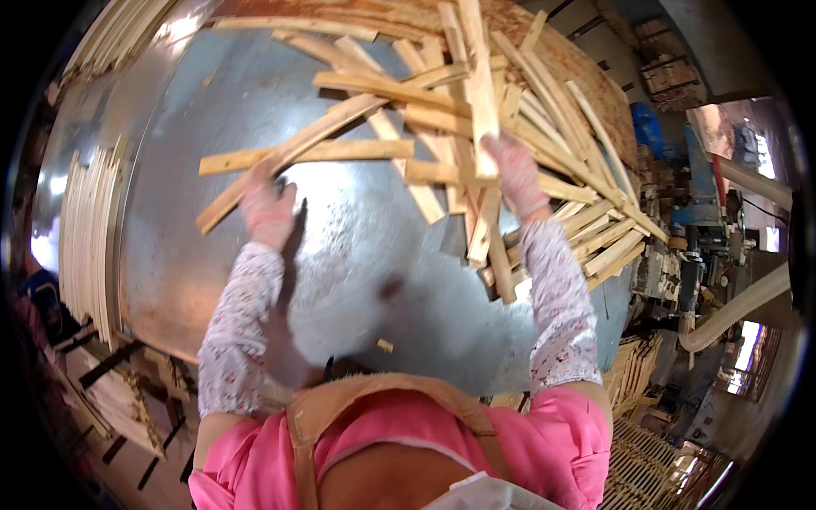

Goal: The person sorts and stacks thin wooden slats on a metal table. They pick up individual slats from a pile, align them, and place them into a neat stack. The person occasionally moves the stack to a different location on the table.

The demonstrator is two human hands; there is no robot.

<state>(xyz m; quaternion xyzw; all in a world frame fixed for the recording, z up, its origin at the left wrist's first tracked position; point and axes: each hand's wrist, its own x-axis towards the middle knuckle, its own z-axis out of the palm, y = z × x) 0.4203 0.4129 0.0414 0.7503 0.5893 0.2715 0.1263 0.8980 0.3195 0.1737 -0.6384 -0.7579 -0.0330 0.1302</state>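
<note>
- Left hand [267,204]: its fingers curl at the slanting strip [319,132], thumb standing apart; I cannot tell how firm the hold is. A surer pinch should steady it.
- Raise that strip clear of the crosswise strip [361,150] beneath, or both may drag.
- Right hand [515,174]: its fingers wrap the near end of the long strip [484,89], lying over the pile [586,153] on the table [195,110].
- Draw it off gently (crossed pieces probably snag), minding splinters.

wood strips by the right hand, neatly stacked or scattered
Scattered: the wood strips cross one another at many angles, their ends sticking out unevenly.
</note>
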